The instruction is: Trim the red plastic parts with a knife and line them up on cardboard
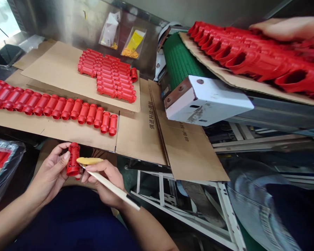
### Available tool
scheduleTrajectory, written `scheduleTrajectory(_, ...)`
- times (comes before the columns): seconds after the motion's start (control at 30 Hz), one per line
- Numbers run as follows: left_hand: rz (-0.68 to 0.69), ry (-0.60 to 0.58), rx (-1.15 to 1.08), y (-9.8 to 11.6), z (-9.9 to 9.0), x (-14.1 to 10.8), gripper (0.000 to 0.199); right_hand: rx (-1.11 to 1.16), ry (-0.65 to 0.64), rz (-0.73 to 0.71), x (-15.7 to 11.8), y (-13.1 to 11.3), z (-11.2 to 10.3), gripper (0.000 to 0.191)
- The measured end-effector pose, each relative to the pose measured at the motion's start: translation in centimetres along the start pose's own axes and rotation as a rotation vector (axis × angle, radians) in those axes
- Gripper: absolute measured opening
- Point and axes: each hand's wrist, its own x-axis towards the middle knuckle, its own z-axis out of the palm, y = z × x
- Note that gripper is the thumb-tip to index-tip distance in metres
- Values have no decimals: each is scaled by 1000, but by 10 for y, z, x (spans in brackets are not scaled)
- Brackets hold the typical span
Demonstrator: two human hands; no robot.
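Dark blue clothing (75,223) fills the bottom of my feed, forearms reaching up on either side. Left hand (53,170) is closed around a red tube (73,158), standing it roughly upright just short of the bench edge, patterned side toward my camera. I'd guess that grip is for steadiness, since the right hand (112,173) is pinching a slim pale tool (112,187) pen-style with its tip right by the tube. Can't tell if they're touching. One finger there has a yellow cover (90,160), probably for protection.

More red tubes (51,105) lie side by side in a long row on the cardboard (54,127), which looks handy for reach. Behind them, a tighter cluster (115,78) sits on another sheet (54,62). Off right, a co-worker's hand (285,29) is over some red parts (235,59); can't tell whether it's gripping any.
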Motion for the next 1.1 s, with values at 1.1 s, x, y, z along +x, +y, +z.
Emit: scheduleTrajectory(1.1,369,137,192,1,2,-13,39,-542,46,-312,-2,-15,-2,29)
